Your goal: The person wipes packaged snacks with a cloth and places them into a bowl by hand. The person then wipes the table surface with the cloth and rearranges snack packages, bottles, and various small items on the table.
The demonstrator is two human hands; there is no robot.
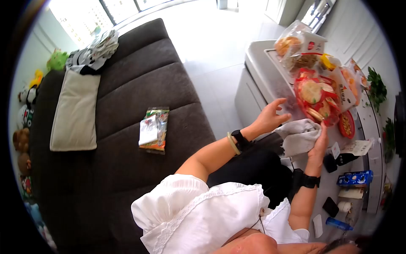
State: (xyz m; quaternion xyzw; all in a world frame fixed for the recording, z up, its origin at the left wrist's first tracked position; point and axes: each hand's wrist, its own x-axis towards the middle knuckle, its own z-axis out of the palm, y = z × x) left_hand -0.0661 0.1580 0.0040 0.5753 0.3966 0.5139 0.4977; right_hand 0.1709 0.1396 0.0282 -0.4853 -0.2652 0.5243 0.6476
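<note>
My right hand (320, 143) grips a crumpled light grey cloth (300, 136), which hangs over toward the left. Its fingertips come close to the bottom edge of a red and clear bag of round flat biscuits (312, 92); whether they touch it is unclear. To the left of the cloth, my left hand (271, 117) is open, with fingers apart and nothing in it. It hovers beside the front edge of the white cabinet top (258, 57). A red dish of small nuts or seeds (347, 125) lies just right of the biscuit bag.
More bagged bread (288, 45) and snack packets crowd the cabinet top. Along the right lie a blue box (354, 178), a dark phone-like object (330, 207) and a blue bottle (338, 224). A dark grey sofa (122, 178) on the left bears snack packets (154, 129) and a beige cushion (76, 112).
</note>
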